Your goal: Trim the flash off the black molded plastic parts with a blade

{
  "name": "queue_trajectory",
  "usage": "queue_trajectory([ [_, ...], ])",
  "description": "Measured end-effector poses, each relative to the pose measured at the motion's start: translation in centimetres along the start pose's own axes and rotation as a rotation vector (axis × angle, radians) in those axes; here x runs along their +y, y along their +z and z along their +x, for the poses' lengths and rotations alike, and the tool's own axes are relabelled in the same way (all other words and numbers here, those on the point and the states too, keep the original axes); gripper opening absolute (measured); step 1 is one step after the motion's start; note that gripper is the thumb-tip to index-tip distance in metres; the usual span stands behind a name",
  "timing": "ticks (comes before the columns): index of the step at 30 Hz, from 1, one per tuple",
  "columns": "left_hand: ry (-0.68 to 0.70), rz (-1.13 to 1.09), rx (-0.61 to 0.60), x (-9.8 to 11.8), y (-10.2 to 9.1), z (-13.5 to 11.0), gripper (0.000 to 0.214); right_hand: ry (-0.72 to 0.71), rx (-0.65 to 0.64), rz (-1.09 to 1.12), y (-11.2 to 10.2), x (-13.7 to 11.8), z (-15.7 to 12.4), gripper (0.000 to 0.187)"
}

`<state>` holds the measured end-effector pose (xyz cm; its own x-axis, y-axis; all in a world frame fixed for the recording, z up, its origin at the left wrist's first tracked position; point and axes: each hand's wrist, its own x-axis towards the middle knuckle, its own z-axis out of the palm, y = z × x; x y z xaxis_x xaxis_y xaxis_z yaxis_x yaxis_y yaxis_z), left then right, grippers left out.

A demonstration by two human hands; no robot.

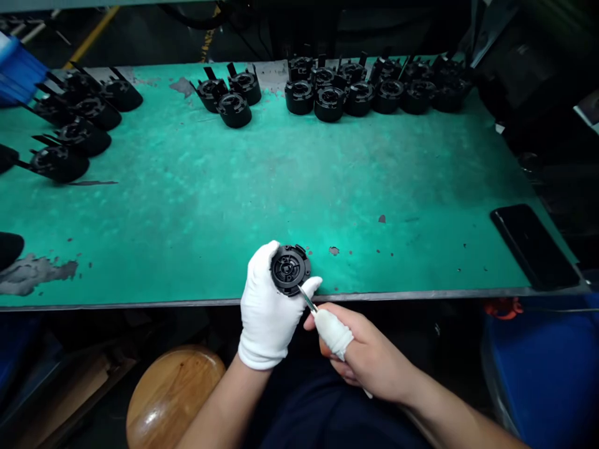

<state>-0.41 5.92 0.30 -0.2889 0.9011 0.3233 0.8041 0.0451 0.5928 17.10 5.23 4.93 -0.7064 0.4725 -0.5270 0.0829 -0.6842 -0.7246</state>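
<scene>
My left hand [269,312], in a white glove, is closed around a round black plastic part [291,269] near the table's front edge. The part's ribbed, ring-shaped inner face is turned up toward me. Wrapped round a thin metal blade [307,300] is my right hand [362,349], bare except for a white cover on the thumb. The blade's tip touches or lies very close to the lower rim of the black part. Most of its handle is hidden in my fingers, so I cannot tell its exact kind.
Black cylindrical parts with upright prongs stand in groups at the back right [329,103], back middle [234,110] and left [60,161] of the green table [262,181]. A black phone [533,246] lies at the right edge. Below are a wooden stool [175,393] and a blue bin [547,368].
</scene>
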Motion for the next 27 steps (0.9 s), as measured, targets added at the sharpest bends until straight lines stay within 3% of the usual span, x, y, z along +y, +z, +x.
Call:
queue_trajectory([
  [2,0.024,0.015,0.008,0.0,0.0,0.1,0.084,-0.117,-0.159,-0.104,1.0,-0.7,-0.5,0.023],
  [4,0.024,0.025,0.029,-0.1,0.1,-0.1,0.087,-0.117,-0.250,-0.082,1.7,-0.8,-0.6,0.023],
  [9,-0.005,0.023,0.118,-0.4,0.6,-0.7,0.098,0.187,0.004,0.390,2.1,0.9,0.6,0.023],
  [18,-0.001,0.025,0.146,-0.5,0.7,-1.1,0.091,0.200,0.056,0.606,2.9,1.6,1.3,0.015],
  [23,-0.008,0.024,0.149,-0.4,0.9,-1.1,0.085,0.102,0.043,0.668,4.0,2.1,1.2,0.028],
  [25,-0.008,0.027,0.152,-0.1,1.1,-1.2,0.083,-0.030,-0.008,0.672,3.7,1.4,0.5,0.034],
  [27,-0.019,0.032,0.151,0.2,1.1,-1.1,0.080,-0.248,0.020,0.685,2.5,-0.1,-0.5,0.036],
])
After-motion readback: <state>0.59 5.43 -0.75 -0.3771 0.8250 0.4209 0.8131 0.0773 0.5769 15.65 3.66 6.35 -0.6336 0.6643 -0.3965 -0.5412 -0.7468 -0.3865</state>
